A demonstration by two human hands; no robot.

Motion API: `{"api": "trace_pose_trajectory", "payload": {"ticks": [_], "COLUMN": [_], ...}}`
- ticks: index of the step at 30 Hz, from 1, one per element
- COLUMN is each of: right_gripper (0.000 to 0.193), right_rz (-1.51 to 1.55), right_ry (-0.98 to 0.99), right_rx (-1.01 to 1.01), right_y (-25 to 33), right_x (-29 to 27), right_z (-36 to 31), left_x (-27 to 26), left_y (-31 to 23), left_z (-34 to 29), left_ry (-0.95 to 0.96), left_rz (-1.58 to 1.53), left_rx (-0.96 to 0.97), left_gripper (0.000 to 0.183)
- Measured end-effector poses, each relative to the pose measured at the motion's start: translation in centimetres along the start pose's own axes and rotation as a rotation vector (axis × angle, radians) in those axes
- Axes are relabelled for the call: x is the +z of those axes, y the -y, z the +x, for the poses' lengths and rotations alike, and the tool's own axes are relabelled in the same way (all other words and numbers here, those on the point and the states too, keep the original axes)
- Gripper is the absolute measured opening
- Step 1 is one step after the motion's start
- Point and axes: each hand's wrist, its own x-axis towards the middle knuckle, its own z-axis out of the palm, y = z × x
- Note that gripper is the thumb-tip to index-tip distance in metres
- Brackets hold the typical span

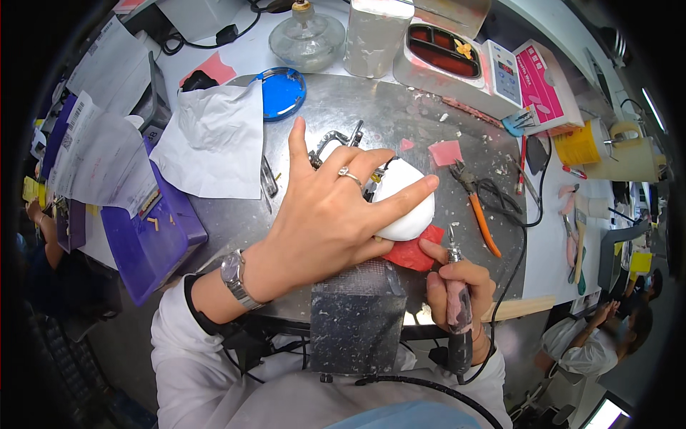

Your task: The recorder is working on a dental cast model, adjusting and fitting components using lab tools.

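Note:
My left hand (325, 200), wearing a ring and a metal watch, spreads over a dental articulator (336, 139) that carries a white plaster cast (406, 200). Its index finger stretches across the plaster and its thumb lies along the near side; the middle fingers curl over the metal frame, hiding much of it. A red wax sheet (413, 252) sticks out beneath the cast. In my right hand (468, 282) a corded handpiece (458, 304) is gripped, its metal tip pointing up and away, apart from the plaster. One right fingertip is beside the red sheet.
Orange-handled cutters (484, 223) and a pink wax piece (446, 152) lie to the right. Behind stand a wax heater (457, 89) and a glass spirit lamp (307, 43). A blue ring-shaped lid (284, 93), white paper (211, 143) and purple tray (153, 247) are left. A dusty dark block (357, 318) juts nearest me.

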Motion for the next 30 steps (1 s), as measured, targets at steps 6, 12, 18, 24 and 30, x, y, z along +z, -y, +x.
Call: {"api": "trace_pose_trajectory", "payload": {"ticks": [6,12,18,24,30], "right_gripper": [0.027,0.026,0.026,0.025,0.05], "right_rz": [0.015,0.008,0.047,-0.351,0.187], "right_ry": [-0.008,0.002,0.012,-0.17,-0.047], "right_rx": [0.069,0.09,0.112,0.098,0.319], "right_y": [0.0,0.1,-0.1,-1.2,-0.7], "right_x": [0.0,0.0,0.0,-2.1,-2.7], "right_z": [-0.5,-0.5,-0.2,2.1,3.6], "left_x": [0.2,0.1,0.2,-0.3,0.1], "left_y": [0.0,0.0,0.1,0.9,1.0], "left_z": [0.0,0.1,0.0,-0.7,-2.2], "left_ry": [-0.031,-0.005,-0.006,-0.377,-0.319], "left_rz": [-0.013,-0.013,-0.02,-1.17,-1.234], "left_rx": [0.0,0.002,0.004,-0.458,-0.478], "left_gripper": [0.06,0.059,0.065,0.069,0.078]}}
